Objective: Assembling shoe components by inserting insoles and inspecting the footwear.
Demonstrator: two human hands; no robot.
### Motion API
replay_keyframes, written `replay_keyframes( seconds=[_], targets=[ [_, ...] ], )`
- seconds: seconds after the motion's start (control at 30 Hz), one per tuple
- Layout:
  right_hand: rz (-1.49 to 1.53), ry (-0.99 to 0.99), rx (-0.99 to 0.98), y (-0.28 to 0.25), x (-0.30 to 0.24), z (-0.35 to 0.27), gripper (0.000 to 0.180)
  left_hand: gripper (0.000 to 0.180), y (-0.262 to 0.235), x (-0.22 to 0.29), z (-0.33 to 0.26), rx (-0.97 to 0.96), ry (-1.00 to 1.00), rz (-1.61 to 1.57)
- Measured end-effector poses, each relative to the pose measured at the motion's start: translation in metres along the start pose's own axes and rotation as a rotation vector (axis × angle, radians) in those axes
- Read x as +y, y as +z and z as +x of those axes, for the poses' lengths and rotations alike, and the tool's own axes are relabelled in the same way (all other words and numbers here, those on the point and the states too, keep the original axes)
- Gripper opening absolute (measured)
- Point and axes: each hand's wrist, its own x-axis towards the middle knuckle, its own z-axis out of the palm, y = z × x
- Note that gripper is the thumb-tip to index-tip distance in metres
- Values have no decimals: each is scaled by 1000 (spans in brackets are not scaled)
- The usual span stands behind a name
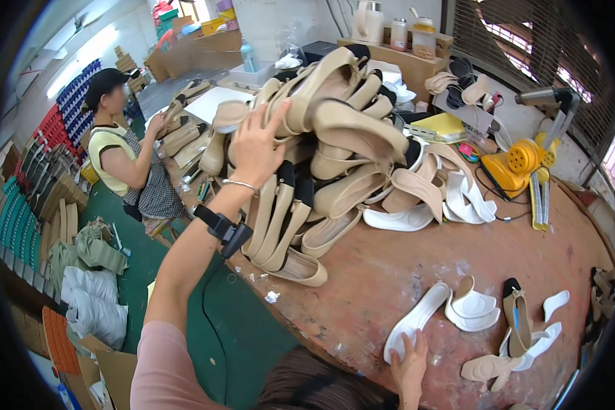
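**Left hand on the shoe heap, right hand on a white insole**

While the left hand [256, 145] reaches up and away from the body, its fingers spread wide and laid against the near side of a tall heap of beige flat shoes [335, 130], the palm presses on the heap without closing around any one shoe. A thin bangle [240, 184] circles that wrist, and a black strapped device [225, 229] sits farther down the forearm. The heap stands on the far left part of a worn reddish worktable [389, 273], with black-heeled beige soles leaning upright against its front and several white insoles [417, 215] lying at its right foot.

Low in the head view, the right hand [411, 357] rests at the table's near edge, fingers open and lying flat over the near end of a long white insole [417, 320], touching it rather than gripping it. Just to the right of that insole lie two stacked white insole pieces [473, 309], a single beige shoe with a dark lining [516, 321], more white cut pieces and a beige sole piece [488, 367].

At the table's far right sits a yellow heat blower [519, 164] on its stand, with a yellow pad [441, 126] near it. Another person in a yellow top [113, 157] works at the far left end of the table, hands on shoes there. Green flooring [232, 328] shows below the table edge, with bundled cloth [92, 301] beside it.
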Motion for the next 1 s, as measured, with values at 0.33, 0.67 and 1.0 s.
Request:
replay_keyframes(
  seconds=[0.33, 0.67, 1.0],
  targets=[
    [102, 15, -61, 0, 7, 0, 45, 69, -16, -66, -8, 372, -432, -355],
    [1, -63, 83, 21, 18, 6, 52, 32, 66, -167, -138, 1, -252, 176],
    [141, 147, 325, -28, 8, 17, 44, 40, 24, -155, -170, 65, -762, -540]
  ],
)
